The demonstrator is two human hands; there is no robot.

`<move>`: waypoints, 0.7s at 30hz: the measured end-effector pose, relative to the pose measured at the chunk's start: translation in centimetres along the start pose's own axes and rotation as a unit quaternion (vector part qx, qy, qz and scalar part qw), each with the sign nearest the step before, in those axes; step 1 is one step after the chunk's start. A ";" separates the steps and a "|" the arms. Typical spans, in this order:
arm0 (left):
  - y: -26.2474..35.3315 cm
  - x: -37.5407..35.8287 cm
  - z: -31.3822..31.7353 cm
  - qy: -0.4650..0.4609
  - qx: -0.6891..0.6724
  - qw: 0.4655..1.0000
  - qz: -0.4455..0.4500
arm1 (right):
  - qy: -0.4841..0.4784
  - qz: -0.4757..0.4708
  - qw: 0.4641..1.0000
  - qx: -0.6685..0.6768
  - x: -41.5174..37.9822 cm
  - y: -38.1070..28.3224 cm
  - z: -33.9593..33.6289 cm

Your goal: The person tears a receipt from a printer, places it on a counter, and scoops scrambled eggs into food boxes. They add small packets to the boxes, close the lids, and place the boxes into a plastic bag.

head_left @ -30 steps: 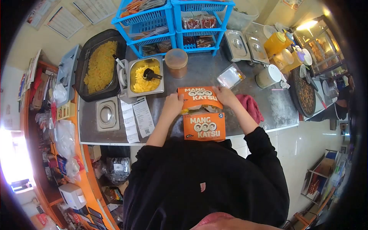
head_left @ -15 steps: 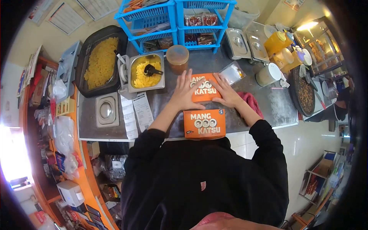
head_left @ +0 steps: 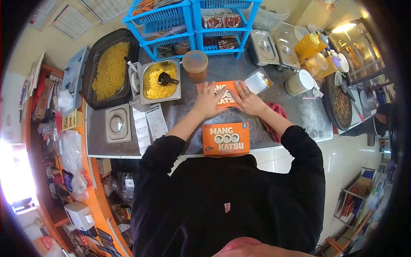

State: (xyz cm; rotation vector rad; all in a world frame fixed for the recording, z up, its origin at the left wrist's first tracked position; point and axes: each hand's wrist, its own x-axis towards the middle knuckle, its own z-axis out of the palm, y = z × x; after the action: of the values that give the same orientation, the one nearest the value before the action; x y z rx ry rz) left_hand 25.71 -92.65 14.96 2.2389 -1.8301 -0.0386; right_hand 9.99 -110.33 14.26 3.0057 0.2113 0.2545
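Both my hands rest on an orange takeout box (head_left: 225, 100) printed "Mang Katsu", which lies closed on the dark counter. My left hand (head_left: 207, 103) covers the box's left side with its fingers stretched out over the lid. On the right side lies my right hand (head_left: 251, 103), fingers flat and pointing toward the back edge. A second orange takeout box (head_left: 226, 139) sits closed at the counter's front edge, untouched. Just behind the first box stands a lidded plastic tub (head_left: 195, 67). A clear packet (head_left: 257, 81) lies beyond my right hand, and a dark red cloth (head_left: 274, 124) is partly under my right forearm.
To the left are a metal pan of yellow food (head_left: 161, 88) with a black scoop, a large black tray of yellow rice (head_left: 110, 70), a metal lid (head_left: 117, 123) and paper receipts (head_left: 156, 121). Blue racks (head_left: 171, 39) stand behind; sauce bottles (head_left: 306, 46) and a black pan (head_left: 337, 103) are at right.
My hands have shifted slightly left and closer together over the far box, covering more of its lid. The near box has stayed on the counter's front edge.
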 end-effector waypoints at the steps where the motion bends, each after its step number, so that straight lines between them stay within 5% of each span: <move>1: -0.1 0.2 0.3 -0.016 0.007 1.000 0.003 | 0.007 -0.005 1.000 -0.001 0.0 0.1 0.0; 9: 0.3 -0.1 -1.4 -0.103 0.083 0.991 0.018 | -0.068 -0.019 0.997 -0.020 0.5 0.4 -1.1; 14: -1.9 -3.0 1.4 -0.008 -0.068 0.993 0.100 | -0.027 -0.003 0.998 0.056 -0.4 -0.1 -0.5; 19: -3.3 -3.3 2.2 0.077 -0.025 0.980 0.180 | -0.051 0.005 0.995 0.090 -0.3 -0.1 -0.7; 21: -3.2 -3.3 1.1 0.020 0.037 0.982 0.185 | -0.080 0.008 0.993 0.086 -0.2 -0.1 -1.2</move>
State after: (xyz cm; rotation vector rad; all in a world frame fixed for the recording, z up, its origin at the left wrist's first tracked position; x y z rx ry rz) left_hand 27.89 -89.06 12.78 1.8900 -2.2248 0.1428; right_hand 9.55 -110.10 15.37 3.1784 0.2019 -0.0044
